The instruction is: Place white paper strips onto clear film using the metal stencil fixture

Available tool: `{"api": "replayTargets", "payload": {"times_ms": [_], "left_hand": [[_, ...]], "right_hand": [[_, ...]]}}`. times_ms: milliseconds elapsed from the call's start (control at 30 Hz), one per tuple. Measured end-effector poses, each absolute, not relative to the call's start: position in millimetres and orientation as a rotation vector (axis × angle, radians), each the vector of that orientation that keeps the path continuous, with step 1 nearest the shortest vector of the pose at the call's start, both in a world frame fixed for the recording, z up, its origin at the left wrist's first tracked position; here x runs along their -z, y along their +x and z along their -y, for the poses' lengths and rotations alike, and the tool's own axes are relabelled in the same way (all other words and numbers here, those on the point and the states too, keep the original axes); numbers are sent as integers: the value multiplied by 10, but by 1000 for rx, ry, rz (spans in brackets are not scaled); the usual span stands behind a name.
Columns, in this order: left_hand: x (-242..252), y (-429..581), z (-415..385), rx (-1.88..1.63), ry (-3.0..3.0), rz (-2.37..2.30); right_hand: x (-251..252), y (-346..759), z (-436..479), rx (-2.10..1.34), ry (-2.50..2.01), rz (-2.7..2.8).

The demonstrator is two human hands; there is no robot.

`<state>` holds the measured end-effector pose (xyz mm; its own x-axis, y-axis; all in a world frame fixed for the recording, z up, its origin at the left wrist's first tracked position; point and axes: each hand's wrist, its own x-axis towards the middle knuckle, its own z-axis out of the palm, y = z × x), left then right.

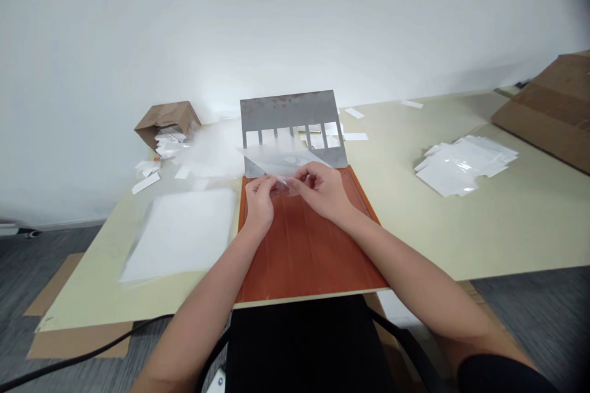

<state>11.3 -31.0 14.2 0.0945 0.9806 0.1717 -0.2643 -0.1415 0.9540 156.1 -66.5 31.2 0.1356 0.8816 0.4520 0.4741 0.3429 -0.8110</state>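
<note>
Both my hands pinch the near edge of a clear plastic sheet (286, 159), which looks like a thin film or bag. My left hand (261, 199) has its fingertips closed on the left part of that edge. A short way to the right, my right hand (321, 189) grips it between thumb and curled fingers. Below them lies a reddish-brown board (313, 252) with faint lines. Behind the sheet, a grey metal plate (290, 109) with a row of rectangular cut-outs leans upright at the board's far edge, its lower part partly hidden.
On the left of the table (461, 239) lies a stack of translucent sheets (184, 230). A small cardboard box (173, 115) spills white slips behind it. To the right are a pile of glossy white packets (463, 166) and a large cardboard box (548, 107). Loose white strips (354, 113) lie near the wall.
</note>
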Motion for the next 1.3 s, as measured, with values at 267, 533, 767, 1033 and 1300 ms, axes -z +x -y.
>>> {"api": "replayTargets", "payload": {"times_ms": [267,533,767,1033,1300], "left_hand": [[-160,106,323,-1330,1193,-848],[-156,99,303,-1304,1146,-872],[-104,65,244,-1237,1098,-919],[-192,-24,201,-918,1089,-1012],[-387,-85,222,-566,1112,-1101]], "right_hand": [[-270,1617,612,-511,-1366,1399],[-246,1776,531,-567,-1453,1263],[-227,2152,251,-494,-1565,1138],[-106,2617,115,-500,-1729,1122],[105,2812,253,-671,-1772,1128]]}}
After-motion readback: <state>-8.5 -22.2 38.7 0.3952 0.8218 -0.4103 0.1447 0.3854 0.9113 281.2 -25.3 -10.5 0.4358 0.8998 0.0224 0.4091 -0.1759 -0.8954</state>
